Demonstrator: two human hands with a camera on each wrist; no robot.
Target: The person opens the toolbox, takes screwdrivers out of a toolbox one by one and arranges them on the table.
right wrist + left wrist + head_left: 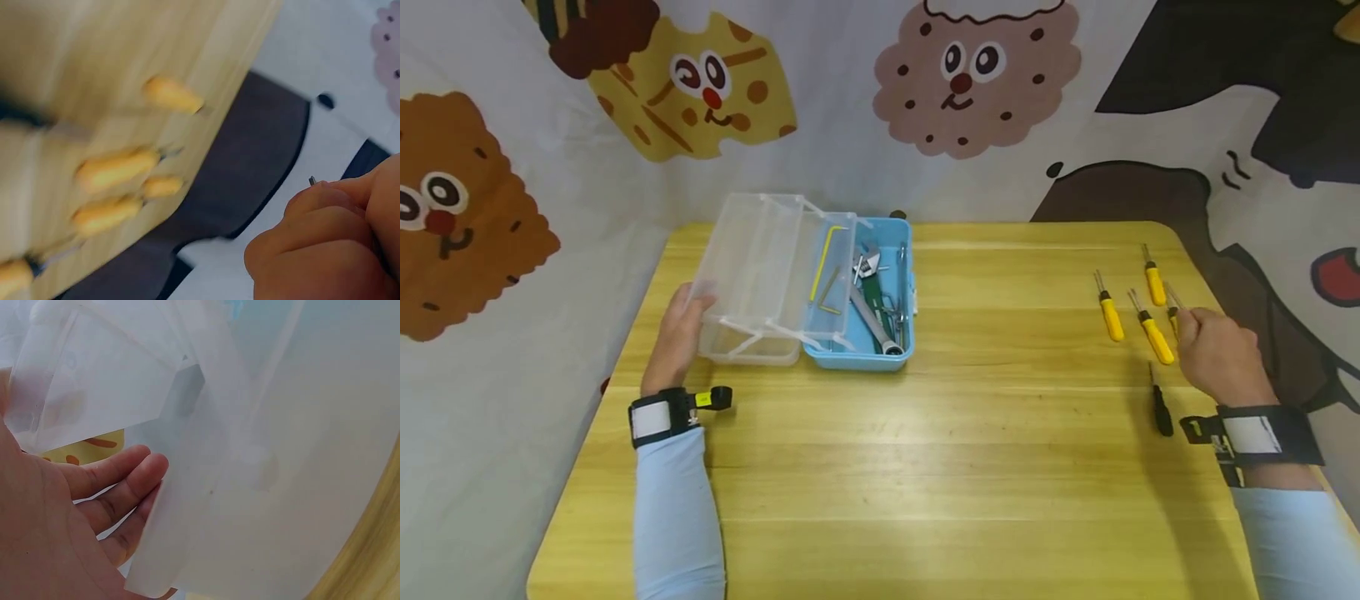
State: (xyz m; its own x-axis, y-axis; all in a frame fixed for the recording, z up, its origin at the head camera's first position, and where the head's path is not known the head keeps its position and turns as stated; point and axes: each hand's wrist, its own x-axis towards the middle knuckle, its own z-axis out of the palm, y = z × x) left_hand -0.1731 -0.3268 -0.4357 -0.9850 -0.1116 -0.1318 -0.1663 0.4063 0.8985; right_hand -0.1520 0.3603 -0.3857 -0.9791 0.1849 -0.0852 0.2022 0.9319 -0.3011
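Observation:
My left hand (677, 333) is at the left edge of the clear plastic tray (748, 258), its thumb over the rim. The left wrist view shows several fingers (125, 494) loosely bent beside the translucent plastic. The tray is joined by white struts to a light-blue toolbox (857, 362), which holds an adjustable wrench (868, 265), a long grey wrench (868, 317) and other metal tools. Hex keys (822, 262) lie in the tray section over the box. At the right, my right hand (1221, 354) is curled round a thin metal-tipped tool (313, 180), mostly hidden in the fist.
Several yellow-handled screwdrivers (1108, 315) lie at the right of the wooden table (970, 467), with a black-handled screwdriver (1161, 410) nearer me. A patterned cloth (835, 108) hangs behind the table and along both sides.

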